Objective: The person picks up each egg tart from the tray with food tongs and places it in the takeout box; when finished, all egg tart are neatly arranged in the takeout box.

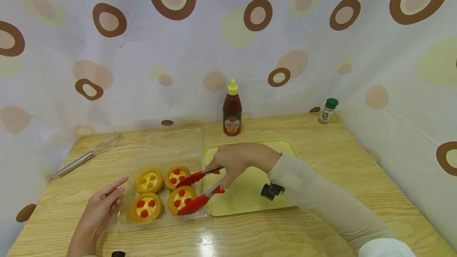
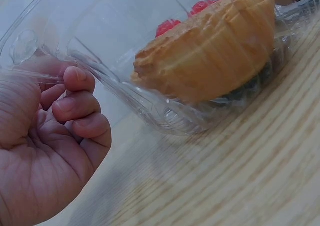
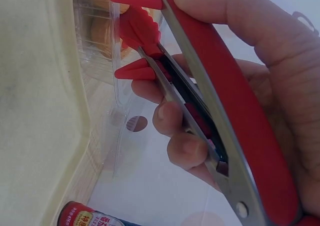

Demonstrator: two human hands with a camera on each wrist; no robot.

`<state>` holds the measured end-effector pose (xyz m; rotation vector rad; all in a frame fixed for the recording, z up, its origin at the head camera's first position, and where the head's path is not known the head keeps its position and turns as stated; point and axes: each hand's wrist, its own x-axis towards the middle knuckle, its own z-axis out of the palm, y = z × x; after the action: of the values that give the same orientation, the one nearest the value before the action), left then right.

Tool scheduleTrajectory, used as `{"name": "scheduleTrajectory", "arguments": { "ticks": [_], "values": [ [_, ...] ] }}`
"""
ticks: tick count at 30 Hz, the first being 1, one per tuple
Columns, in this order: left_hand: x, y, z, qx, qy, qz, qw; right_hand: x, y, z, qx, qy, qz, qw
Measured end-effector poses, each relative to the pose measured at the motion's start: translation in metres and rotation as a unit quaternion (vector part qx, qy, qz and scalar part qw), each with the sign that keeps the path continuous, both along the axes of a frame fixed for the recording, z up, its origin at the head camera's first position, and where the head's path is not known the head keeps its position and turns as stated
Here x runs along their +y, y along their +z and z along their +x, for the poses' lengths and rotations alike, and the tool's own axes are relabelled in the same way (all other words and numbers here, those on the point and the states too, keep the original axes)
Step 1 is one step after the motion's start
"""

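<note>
The tart sits in the front right corner of the clear plastic container with three other tarts, and I hold the red tongs in my right hand, fingers curled around both arms, the tips apart on each side of this tart, probably so they can close on its crust. My left hand rests with relaxed fingers against the container's left edge, I think to keep it from sliding on the wooden table, while the yellow tray lies just beside the container. I cannot tell whether the tips already touch the tart, and the container's lid is hard to see.
</note>
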<state>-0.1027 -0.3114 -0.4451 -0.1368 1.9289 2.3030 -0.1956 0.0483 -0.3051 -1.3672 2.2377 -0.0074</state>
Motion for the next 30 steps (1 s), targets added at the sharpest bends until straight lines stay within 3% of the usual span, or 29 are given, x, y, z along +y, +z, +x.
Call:
{"name": "scheduleTrajectory", "arguments": {
  "ticks": [13,23,30],
  "values": [
    [0.000,-0.003,-0.001,0.010,0.003,0.012,0.9999,0.007,0.004,-0.004,-0.007,-0.004,-0.022,1.000],
    [0.000,-0.002,-0.001,-0.002,0.008,0.000,1.0000,0.037,-0.006,-0.011,-0.021,-0.030,-0.102,0.994],
    [0.002,-0.001,0.001,0.001,0.014,0.004,0.9999,0.069,-0.015,-0.004,-0.014,-0.073,-0.187,0.980]
  ]
}}
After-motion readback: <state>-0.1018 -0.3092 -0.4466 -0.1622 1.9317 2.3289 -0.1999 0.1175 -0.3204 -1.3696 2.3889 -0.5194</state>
